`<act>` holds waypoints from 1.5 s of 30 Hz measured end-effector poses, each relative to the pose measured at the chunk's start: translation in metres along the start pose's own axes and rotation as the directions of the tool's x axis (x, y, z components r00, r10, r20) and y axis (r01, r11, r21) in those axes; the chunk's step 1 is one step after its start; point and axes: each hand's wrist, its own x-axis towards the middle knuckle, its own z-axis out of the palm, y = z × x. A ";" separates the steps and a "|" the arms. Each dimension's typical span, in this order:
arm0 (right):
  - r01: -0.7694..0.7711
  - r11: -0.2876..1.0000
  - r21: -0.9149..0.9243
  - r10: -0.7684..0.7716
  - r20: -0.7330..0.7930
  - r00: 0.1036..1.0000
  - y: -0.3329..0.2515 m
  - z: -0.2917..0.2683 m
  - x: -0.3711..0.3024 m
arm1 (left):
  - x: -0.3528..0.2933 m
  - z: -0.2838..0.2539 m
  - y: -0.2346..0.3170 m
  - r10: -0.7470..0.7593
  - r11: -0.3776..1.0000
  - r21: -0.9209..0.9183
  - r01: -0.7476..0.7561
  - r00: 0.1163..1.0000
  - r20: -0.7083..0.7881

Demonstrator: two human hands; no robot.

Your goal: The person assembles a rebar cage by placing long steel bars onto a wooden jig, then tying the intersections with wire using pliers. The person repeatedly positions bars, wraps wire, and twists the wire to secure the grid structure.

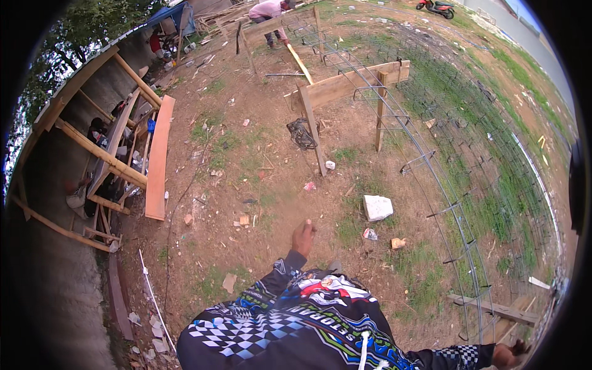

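Note:
My left hand (303, 239) hangs over bare soil in front of my body. Its fingers curl inward and I see nothing in them. At the lower right rim is my right hand (504, 356), close to a wooden support (493, 309) under the near end of a long rebar cage (467, 240). That hand's fingers are dim and partly cut off, so what they touch is unclear. The cage, long bars tied with stirrups, curves away to the far end and also rests on a plank trestle (345, 86).
A white block (378, 208) and broken brick (398, 243) lie on the ground ahead. Coiled black wire (301, 134) lies beside a trestle post. More rebar mesh (493, 160) covers grass at right. A timber-framed shelter (102, 148) stands left. A person (271, 15) bends over far off near a motorbike (436, 8).

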 end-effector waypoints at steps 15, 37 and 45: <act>-0.795 0.395 -0.461 0.821 0.565 0.080 0.047 0.142 -0.425 | -0.067 0.073 0.070 0.103 0.903 0.175 -0.392 0.593 0.799; -0.721 0.631 -0.288 0.742 0.497 0.450 0.085 0.135 -0.283 | -0.128 -0.198 0.368 0.529 -0.142 0.922 -0.361 -0.814 -0.238; -0.741 0.494 -0.455 0.822 0.521 0.229 0.097 0.109 -0.313 | -0.119 -0.088 0.304 0.847 0.514 0.345 -0.785 0.528 -0.059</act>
